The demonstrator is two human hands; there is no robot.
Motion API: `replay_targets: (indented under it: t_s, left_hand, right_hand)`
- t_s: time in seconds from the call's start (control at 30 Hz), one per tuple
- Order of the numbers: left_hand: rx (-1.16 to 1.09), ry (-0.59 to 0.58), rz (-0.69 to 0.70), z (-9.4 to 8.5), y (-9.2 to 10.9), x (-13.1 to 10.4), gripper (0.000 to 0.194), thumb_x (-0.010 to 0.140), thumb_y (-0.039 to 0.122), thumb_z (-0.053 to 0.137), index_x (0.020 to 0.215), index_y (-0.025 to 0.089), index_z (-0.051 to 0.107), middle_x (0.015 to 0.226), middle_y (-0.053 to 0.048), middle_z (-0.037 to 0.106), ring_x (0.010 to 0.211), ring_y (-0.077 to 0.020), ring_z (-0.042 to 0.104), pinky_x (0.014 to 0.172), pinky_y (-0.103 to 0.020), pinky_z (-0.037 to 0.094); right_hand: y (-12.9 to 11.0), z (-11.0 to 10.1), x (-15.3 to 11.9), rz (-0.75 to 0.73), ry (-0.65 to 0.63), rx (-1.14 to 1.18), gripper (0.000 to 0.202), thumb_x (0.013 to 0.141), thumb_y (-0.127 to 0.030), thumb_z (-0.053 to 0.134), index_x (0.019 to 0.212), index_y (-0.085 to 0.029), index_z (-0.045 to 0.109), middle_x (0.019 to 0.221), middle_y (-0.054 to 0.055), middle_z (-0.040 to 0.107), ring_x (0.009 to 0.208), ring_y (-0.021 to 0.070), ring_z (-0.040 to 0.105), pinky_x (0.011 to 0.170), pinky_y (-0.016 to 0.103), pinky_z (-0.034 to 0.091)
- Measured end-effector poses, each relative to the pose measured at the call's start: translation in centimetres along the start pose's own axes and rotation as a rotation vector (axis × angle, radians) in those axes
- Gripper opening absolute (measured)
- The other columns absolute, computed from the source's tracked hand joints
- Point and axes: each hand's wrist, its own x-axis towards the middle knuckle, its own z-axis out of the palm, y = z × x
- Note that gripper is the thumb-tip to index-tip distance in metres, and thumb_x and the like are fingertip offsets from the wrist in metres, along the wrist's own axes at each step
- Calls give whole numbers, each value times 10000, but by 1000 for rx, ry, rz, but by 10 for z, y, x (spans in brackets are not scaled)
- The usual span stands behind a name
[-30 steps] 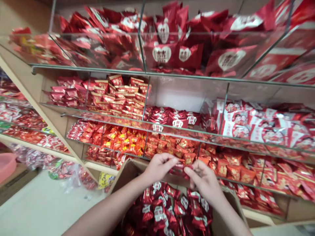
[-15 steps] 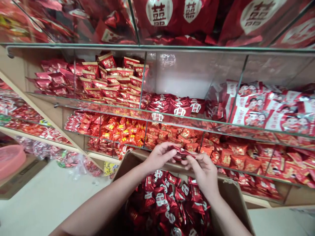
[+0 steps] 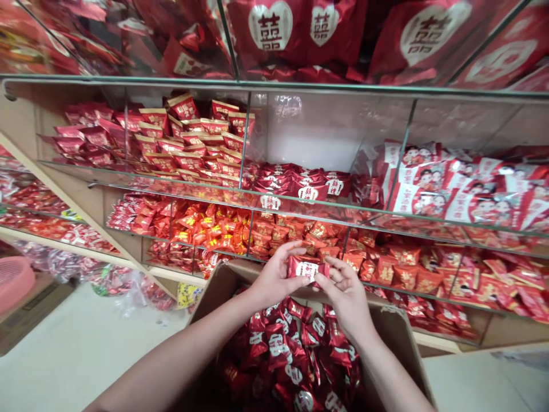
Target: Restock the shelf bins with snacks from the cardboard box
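Note:
Between my two hands is a small red snack packet [image 3: 307,271] with a white printed patch turned up towards me. My left hand [image 3: 278,276] pinches its left end, thumb on the front. My right hand [image 3: 345,290] grips the right end between thumb and fingers. Both hands are above the far side of an open cardboard box [image 3: 386,326]. Inside the box lies a heap of similar red packets [image 3: 278,346], shiny and printed in white. My forearms cover parts of the box's sides.
Glass-fronted shelves [image 3: 257,194] run across ahead, filled with red and orange packets. Large red bags [image 3: 334,34] stand on the upper shelf. At the left, a pink basket [image 3: 16,280] rests on flat cardboard [image 3: 38,312]. Plastic-wrapped goods [image 3: 68,263] lie beside the pale floor [image 3: 128,343].
The packet has been turned in my fingers, so its white printed face now shows instead of its edge. Both hands still hold it over the box. The view has shifted slightly.

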Motion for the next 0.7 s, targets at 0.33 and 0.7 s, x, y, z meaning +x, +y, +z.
replay_targets:
  t_s: [0.33,0.7]
  left_hand:
    - [172,-107,-115,0,16,-7,706,699,148,633,1284,215,242,737,24,527,663,-99,515,626,-230,400]
    - [397,-134,52,2,13,-18,811,687,64,576,1314,283,110,1023,-37,420,855,-123,506,768,-289,426]
  right_hand:
    - [0,-5,-7,-152,-111,-305,241,697,-298,633,889,-193,531,840,36,596,757,147,561,677,275,469]
    - [-15,0,-14,-167,-258,-621,356,769,-334,539,1089,-192,476,945,66,599,800,170,572,698,285,475]
